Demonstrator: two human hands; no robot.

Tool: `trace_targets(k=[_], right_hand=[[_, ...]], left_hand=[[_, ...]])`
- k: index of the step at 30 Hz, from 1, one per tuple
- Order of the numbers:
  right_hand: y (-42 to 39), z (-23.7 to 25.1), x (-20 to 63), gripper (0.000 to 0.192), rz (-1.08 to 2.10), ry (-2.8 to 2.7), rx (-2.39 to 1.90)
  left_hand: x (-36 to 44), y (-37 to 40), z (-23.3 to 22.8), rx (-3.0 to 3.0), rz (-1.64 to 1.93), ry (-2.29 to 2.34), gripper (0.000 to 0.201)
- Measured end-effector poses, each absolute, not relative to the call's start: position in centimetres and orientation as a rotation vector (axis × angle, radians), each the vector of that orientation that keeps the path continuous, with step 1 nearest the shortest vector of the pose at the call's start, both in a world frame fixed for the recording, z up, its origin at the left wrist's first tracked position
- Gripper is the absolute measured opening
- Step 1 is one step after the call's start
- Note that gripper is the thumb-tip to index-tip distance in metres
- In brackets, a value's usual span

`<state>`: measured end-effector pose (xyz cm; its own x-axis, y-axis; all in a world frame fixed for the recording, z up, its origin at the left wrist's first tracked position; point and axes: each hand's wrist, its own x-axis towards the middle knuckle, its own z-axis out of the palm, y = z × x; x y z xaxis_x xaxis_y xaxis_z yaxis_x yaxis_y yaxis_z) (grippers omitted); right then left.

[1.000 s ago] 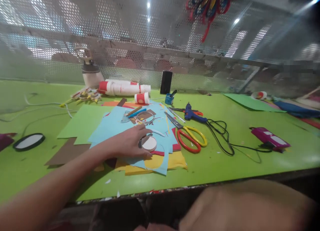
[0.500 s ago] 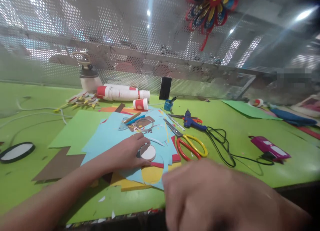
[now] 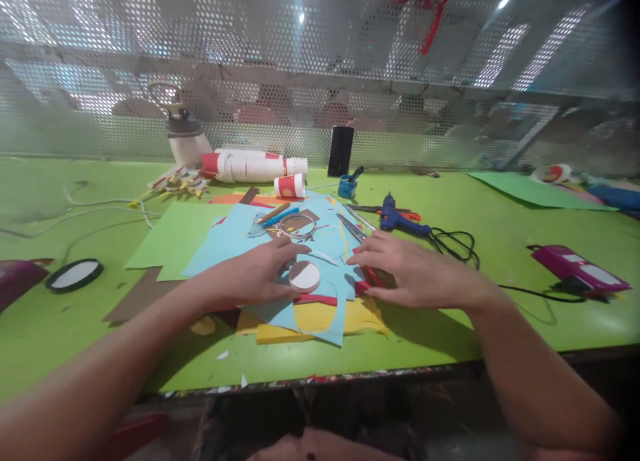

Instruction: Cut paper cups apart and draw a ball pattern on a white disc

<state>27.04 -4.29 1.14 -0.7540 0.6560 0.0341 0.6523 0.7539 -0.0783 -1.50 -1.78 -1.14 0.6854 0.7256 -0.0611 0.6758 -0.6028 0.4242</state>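
Observation:
My left hand (image 3: 265,269) rests on the layered paper with thumb and fingers apart, curved around the left side of a round white disc (image 3: 304,276). The thumb lies at the disc's lower left edge; whether it touches cannot be made out. My right hand (image 3: 400,268) is over the scissors (image 3: 352,228), fingers apart, hiding most of the handles. Between the hands lie light blue paper (image 3: 235,231) and a thin white strip (image 3: 324,258). A cut blue sheet lies over yellow paper (image 3: 317,314), near a red strip (image 3: 325,300).
Behind the hands are a clear ring (image 3: 299,226), a blue pen (image 3: 280,216), a paper cup (image 3: 289,186) and a blue jar (image 3: 347,186). A blue glue gun (image 3: 400,221) with black cable lies right. A black-rimmed disc (image 3: 75,274) lies left on the green table (image 3: 350,361).
My right hand has moved from the near foreground forward onto the scissors' handles. My left hand stays around the white disc. The camera view has shifted.

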Motion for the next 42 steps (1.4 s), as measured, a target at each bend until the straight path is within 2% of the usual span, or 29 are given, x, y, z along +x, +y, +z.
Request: trace_targets(k=[5, 13, 23, 32, 37, 42], right_hand=[[-5.1, 0.9, 25.7, 0.015, 0.064, -2.936, -1.072], [-5.1, -1.2, 24.8, 0.017, -0.023, -2.935, -1.074], [-5.4, -0.8, 24.7, 0.013, 0.017, -2.940, -1.148], [-5.0, -0.8, 24.8, 0.021, 0.026, -2.965, -1.158], [-5.1, -0.6, 24.8, 0.016, 0.034, -2.980, -1.152], [-5.1, -0.5, 24.6, 0.008, 0.042, -2.964, -1.163]], left_hand=[[-1.6, -2.2, -0.6, 2.537, 0.160, 1.078, 0.056], [-0.8, -2.5, -1.1, 2.567, 0.237, 1.053, 0.045], [-0.3, -2.2, -2.4, 2.645, 0.298, 1.094, 0.033], [-0.8, -2.1, -1.6, 2.660, 0.271, 1.211, 0.034], [-1.1, -1.9, -1.1, 2.648, 0.206, 1.248, 0.035], [-1.3, -1.8, -1.1, 2.629, 0.154, 1.246, 0.048]])
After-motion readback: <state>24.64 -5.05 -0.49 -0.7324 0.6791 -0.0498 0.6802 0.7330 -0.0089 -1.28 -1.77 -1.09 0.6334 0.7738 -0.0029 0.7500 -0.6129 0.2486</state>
